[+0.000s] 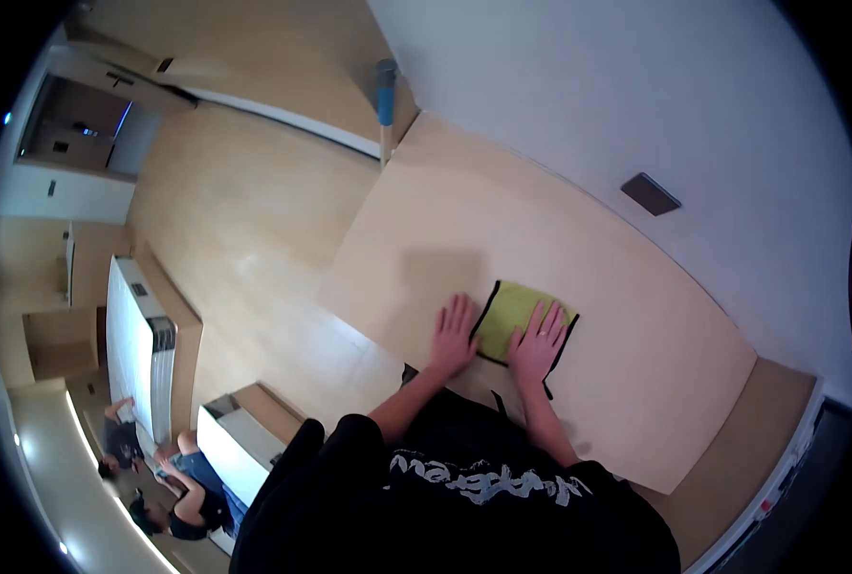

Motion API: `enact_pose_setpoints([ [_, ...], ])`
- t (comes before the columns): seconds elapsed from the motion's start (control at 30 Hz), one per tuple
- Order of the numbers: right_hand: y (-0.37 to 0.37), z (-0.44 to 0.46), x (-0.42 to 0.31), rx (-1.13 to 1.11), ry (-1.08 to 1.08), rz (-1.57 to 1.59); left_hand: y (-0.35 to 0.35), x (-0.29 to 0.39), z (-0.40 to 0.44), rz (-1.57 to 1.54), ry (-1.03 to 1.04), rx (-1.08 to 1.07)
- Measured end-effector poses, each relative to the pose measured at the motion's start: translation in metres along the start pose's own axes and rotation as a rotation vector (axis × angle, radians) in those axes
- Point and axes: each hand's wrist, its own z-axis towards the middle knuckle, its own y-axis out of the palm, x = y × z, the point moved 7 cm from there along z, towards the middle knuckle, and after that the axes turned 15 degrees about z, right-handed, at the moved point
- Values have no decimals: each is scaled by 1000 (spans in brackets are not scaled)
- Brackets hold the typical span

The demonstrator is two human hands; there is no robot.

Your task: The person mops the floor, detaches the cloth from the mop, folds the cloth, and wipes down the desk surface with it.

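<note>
A green cloth with dark edging (504, 316) lies flat on the light wooden tabletop (636, 316), in front of my body. My right hand (539, 342) rests on the cloth's right part, palm down with the fingers stretched out. Just left of the cloth, my left hand (455, 337) lies on the tabletop with its fingers extended, close to the cloth's left edge. Neither hand grips anything.
A wall with a dark plate (651, 193) borders the table's far side. A blue and grey cylindrical object (386, 96) stands by the far corner. Two people (192, 488) (120, 435) are near white mattresses (139, 349) at the lower left.
</note>
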Motion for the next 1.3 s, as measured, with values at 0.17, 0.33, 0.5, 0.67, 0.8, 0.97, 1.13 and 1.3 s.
enact_pose_setpoints([
  [0.17, -13, 84, 24, 159, 52, -119, -22, -24, 10, 139, 14, -40],
  [0.33, -18, 174, 58, 263, 119, -204, -24, -26, 10, 101, -3, -18],
  [0.5, -8, 191, 73, 346, 146, -279, -20, -24, 9, 50, 39, 26],
  [0.67, -8, 140, 52, 313, 185, -212, -21, -27, 9, 55, 32, 54],
  [0.8, -1, 70, 24, 257, 187, -125, -29, -30, 5, -9, 84, 169],
  [0.97, -1, -56, -6, 233, 191, -107, -30, -56, -20, -188, 272, 187],
  [1.13, 0, -150, -11, 168, 173, -79, -41, -87, -97, -610, 112, -156],
  [1.3, -8, -125, 7, 136, 195, -82, 43, -99, -189, -366, 131, -551],
])
